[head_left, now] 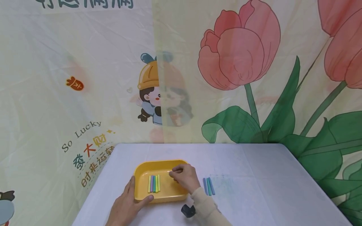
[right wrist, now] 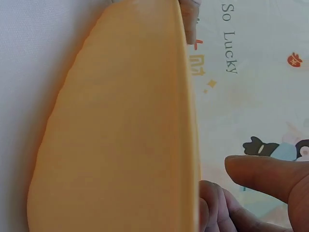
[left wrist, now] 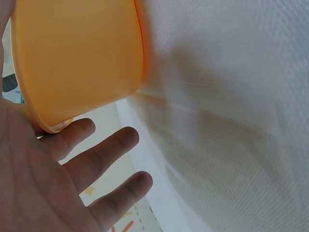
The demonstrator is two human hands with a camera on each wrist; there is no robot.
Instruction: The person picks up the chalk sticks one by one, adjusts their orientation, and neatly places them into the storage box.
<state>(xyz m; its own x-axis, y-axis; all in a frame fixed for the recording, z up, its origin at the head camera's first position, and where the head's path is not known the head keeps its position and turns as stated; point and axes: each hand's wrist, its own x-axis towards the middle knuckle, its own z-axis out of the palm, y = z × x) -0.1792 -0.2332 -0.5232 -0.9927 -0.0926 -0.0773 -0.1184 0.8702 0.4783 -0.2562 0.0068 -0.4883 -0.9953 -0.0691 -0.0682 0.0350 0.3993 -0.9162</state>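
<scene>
A yellow tray [head_left: 169, 198] sits on the white table in the head view. Several chalk sticks [head_left: 154, 184] in yellow, purple and green-blue lie side by side in its left half. My left hand [head_left: 125, 201] holds the tray's near-left corner, thumb on the front rim and fingers along the left side; the left wrist view shows three fingers [left wrist: 104, 159] spread. Over the tray's right half is my right hand [head_left: 185, 177], its fingers bent. In the right wrist view its thumb [right wrist: 260, 174] stands apart from the fingers, with no chalk visible between them.
Three blue and green chalk sticks [head_left: 208, 186] lie on the table right of the tray, beside a faint bluish smudge [head_left: 223, 185]. A black object [head_left: 188, 211] shows beside the right sleeve [head_left: 207, 205]. A printed cloth with tulips [head_left: 240, 53] hangs behind the table.
</scene>
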